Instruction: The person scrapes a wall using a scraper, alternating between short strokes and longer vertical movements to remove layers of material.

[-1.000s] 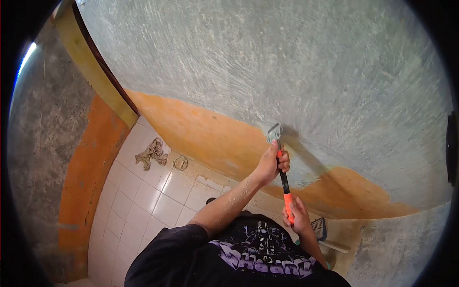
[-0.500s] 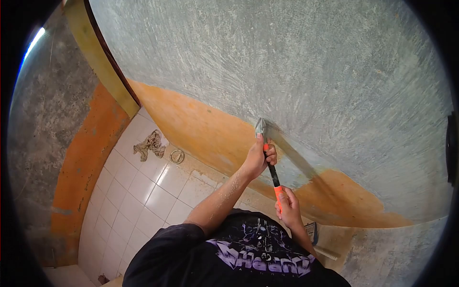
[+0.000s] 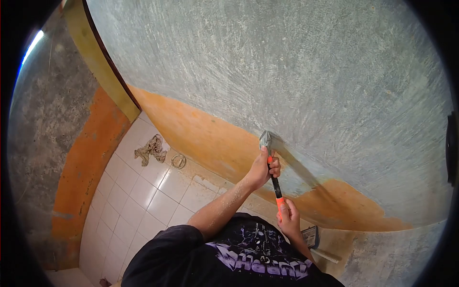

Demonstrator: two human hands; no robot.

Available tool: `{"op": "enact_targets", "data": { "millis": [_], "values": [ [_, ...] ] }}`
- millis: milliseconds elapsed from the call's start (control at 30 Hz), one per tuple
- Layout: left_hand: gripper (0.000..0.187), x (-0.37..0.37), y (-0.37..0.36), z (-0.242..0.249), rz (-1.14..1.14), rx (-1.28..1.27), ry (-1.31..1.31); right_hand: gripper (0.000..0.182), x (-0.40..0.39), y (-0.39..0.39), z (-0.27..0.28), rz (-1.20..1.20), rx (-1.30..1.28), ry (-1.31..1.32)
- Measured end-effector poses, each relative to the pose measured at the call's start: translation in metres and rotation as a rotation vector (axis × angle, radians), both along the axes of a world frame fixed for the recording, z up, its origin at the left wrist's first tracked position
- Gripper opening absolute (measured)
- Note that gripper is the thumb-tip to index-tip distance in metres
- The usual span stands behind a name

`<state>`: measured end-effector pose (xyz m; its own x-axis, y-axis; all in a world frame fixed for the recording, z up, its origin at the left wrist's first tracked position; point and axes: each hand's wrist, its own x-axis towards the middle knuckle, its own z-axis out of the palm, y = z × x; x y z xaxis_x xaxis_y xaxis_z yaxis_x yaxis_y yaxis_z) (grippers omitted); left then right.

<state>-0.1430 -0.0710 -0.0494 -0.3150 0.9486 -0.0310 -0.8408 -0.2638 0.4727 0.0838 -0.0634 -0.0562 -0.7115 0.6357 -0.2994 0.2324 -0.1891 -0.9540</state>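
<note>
A scraper with a black and orange handle (image 3: 278, 188) is held in both hands, its grey metal head (image 3: 266, 139) at the wall near the border of grey and orange paint. My left hand (image 3: 262, 167) is closed round the upper handle, thumb just below the head. Lower down, my right hand (image 3: 289, 217) grips the orange end of the handle. Pale dust covers my left forearm. The wall (image 3: 229, 62) is grey and scuffed above, with an orange band (image 3: 196, 125) below.
On the white tiled floor (image 3: 138, 191) lie a crumpled cloth (image 3: 152, 150) and a round ring-like object (image 3: 178, 161). A blue and grey tool (image 3: 310, 236) rests at the lower right, beside a pale stick (image 3: 326, 255). Another orange and grey wall (image 3: 79, 172) stands at left.
Both hands and the scraper have moved slightly down in view, the head shifting down and a little right along the wall. The grip looks the same.
</note>
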Motion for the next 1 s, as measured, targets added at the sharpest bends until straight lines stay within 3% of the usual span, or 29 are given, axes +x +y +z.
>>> {"op": "enact_targets", "data": {
  "millis": [433, 600, 1000],
  "values": [
    [0.051, -0.013, -0.009, 0.001, -0.035, 0.001, 0.003, 0.037, -0.017, -0.017, -0.002, -0.05, 0.109, -0.052],
    [0.049, -0.037, -0.017, 0.003, 0.047, -0.006, -0.029, 0.035, -0.044, -0.016, 0.009, -0.012, 0.139, -0.07],
    [0.048, -0.035, -0.018, 0.011, -0.037, 0.041, -0.102, 0.035, -0.035, -0.03, 0.029, -0.113, 0.065, -0.101]
  ]
}}
